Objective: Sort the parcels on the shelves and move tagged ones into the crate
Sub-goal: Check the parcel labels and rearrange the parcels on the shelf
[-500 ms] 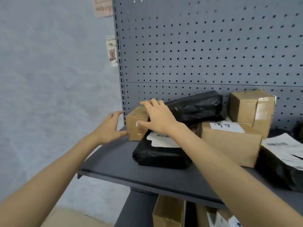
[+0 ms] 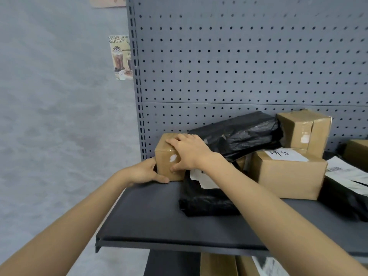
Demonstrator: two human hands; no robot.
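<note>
A small brown cardboard box stands at the left end of the dark shelf, a torn white patch on its front. My right hand lies over its top with the thumb against its front. My left hand holds its left side, thumb along its bottom front edge. To the right lie a black plastic parcel with a white label, a second black parcel on top behind, and a larger brown box with a handwritten white tag.
A taped brown box leans on the grey pegboard back. At the right edge lies a black parcel with a barcode label. More boxes sit on the shelf below. A grey wall fills the left.
My left hand has moved right and closed on the small box's left side. My right thumb now presses its front. The camera has shifted slightly closer.
</note>
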